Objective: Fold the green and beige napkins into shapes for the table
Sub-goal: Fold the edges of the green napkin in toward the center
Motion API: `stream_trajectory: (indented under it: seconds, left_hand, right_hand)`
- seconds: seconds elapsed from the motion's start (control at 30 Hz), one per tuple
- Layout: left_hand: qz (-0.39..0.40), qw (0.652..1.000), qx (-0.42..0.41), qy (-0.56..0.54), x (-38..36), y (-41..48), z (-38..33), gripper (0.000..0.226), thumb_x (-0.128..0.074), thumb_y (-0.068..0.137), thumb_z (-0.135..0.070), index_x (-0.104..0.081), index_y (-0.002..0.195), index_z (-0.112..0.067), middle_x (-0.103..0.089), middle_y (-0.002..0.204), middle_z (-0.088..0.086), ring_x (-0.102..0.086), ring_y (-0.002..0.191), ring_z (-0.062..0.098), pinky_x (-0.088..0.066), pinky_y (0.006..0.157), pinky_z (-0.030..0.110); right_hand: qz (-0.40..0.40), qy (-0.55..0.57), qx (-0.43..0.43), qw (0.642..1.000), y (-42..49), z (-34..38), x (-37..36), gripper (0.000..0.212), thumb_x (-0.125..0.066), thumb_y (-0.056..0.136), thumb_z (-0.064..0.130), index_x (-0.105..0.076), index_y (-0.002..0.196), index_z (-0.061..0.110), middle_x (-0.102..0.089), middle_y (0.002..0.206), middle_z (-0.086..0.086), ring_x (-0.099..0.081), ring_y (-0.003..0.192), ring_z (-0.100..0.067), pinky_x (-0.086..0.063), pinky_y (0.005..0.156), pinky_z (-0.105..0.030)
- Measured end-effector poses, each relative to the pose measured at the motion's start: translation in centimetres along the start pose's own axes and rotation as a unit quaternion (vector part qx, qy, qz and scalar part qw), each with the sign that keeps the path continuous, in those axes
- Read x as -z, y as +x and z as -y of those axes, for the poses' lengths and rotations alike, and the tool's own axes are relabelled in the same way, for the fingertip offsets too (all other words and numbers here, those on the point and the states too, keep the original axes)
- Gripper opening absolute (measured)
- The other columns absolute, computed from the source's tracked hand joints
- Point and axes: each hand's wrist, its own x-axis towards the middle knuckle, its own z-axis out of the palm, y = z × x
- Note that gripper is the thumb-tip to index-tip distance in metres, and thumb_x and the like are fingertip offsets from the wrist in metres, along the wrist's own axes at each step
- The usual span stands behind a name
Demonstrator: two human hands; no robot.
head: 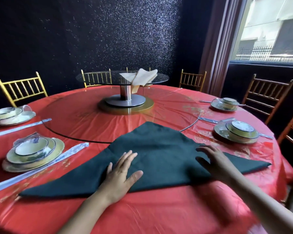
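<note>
Directly before the person, a dark green napkin [156, 149] lies flat on the red tablecloth [142, 213], folded into a wide triangle, its far point overlapping the rim of the glass turntable [74, 119]. The left hand [120, 172] presses on its middle, fingers spread; the right hand [213, 159], slightly blurred, rests spread on its right side. Farther off, a beige napkin [142, 77] sits loosely folded on the raised glass shelf [95, 79].
</note>
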Motion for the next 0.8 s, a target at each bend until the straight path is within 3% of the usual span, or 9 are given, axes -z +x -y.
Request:
stream_trajectory:
  seconds: [0.07,0.17,0.27,0.33,0.47,0.6,0.7,0.8]
  left_hand:
    - [-0.015,0.999,-0.026,-0.027,1.3,-1.1,0.8,0.113,-0.005,0.045,-0.099,-0.030,0.137,-0.037,-0.011,0.141,-0.029,0.000,0.129,-0.018,-0.003,0.109,0.012]
    - [-0.029,0.997,-0.065,0.006,3.9,-3.7,4.1,0.080,-0.019,0.051,-0.097,-0.044,0.111,-0.051,-0.029,0.130,-0.035,-0.017,0.120,-0.027,-0.008,0.096,-0.007]
    - [-0.048,0.991,-0.082,0.094,6.6,-7.0,9.1,0.054,-0.028,0.076,-0.080,-0.061,0.099,-0.042,-0.052,0.111,-0.028,-0.042,0.108,-0.015,-0.017,0.093,-0.007]
    - [-0.070,0.982,-0.087,0.155,8.4,-8.7,11.7,0.043,-0.033,0.089,-0.061,-0.065,0.097,-0.035,-0.058,0.103,-0.023,-0.049,0.098,-0.010,-0.022,0.092,-0.003]
    - [-0.058,0.972,-0.086,0.211,11.6,-10.3,14.8,0.024,-0.046,0.073,-0.031,-0.065,0.088,-0.029,-0.066,0.088,-0.018,-0.053,0.086,-0.003,-0.033,0.084,0.004]
    - [-0.063,0.983,-0.061,0.162,13.9,-10.3,16.5,0.018,-0.049,0.074,-0.035,-0.062,0.087,-0.036,-0.051,0.097,-0.044,-0.055,0.080,-0.010,-0.043,0.072,0.013]
    - [-0.100,0.990,-0.059,0.082,15.7,-8.5,13.5,0.022,-0.049,0.074,-0.040,-0.060,0.088,-0.053,-0.059,0.094,-0.033,-0.056,0.081,-0.013,-0.041,0.072,0.006]
    - [-0.132,0.985,-0.102,0.041,17.1,-5.2,8.2,0.021,-0.050,0.073,-0.041,-0.068,0.081,-0.036,-0.060,0.093,-0.022,-0.057,0.079,-0.007,-0.039,0.071,0.003]
  right_hand:
    - [0.046,0.048,0.087,0.994,0.2,5.2,-1.9,0.026,-0.062,0.081,0.032,-0.069,0.100,0.016,-0.062,0.102,-0.006,-0.056,0.091,-0.017,-0.048,0.081,-0.028]
    - [0.130,0.060,0.173,0.974,0.7,10.3,-4.4,0.038,-0.047,0.080,0.044,-0.067,0.101,0.020,-0.059,0.101,-0.003,-0.055,0.091,-0.015,-0.039,0.080,-0.015]
    - [0.153,0.066,0.195,0.966,0.8,12.3,-5.8,0.042,-0.043,0.079,0.047,-0.066,0.102,0.020,-0.057,0.101,-0.004,-0.056,0.095,-0.019,-0.042,0.084,-0.021]
    - [0.151,0.080,0.179,0.969,0.8,12.4,-5.9,0.037,-0.047,0.080,0.042,-0.066,0.102,0.020,-0.053,0.099,-0.001,-0.057,0.096,-0.019,-0.043,0.084,-0.023]
    - [0.147,0.111,0.150,0.971,0.9,12.3,-5.9,0.037,-0.048,0.078,0.040,-0.068,0.101,0.019,-0.049,0.094,0.005,-0.058,0.089,-0.012,-0.041,0.081,-0.014]
    - [0.164,0.087,0.144,0.972,1.5,13.1,-5.9,0.031,-0.052,0.084,0.040,-0.068,0.099,0.018,-0.049,0.091,0.003,-0.057,0.087,-0.012,-0.042,0.080,-0.017]
    - [0.124,0.096,0.151,0.976,1.8,15.9,-5.5,0.042,-0.042,0.081,0.048,-0.067,0.095,0.017,-0.049,0.086,0.004,-0.059,0.084,-0.020,-0.048,0.078,-0.029]
    - [0.082,0.168,0.170,0.968,2.4,20.5,-5.3,0.040,-0.049,0.083,0.050,-0.063,0.104,0.019,-0.052,0.092,0.005,-0.058,0.087,-0.016,-0.047,0.079,-0.029]
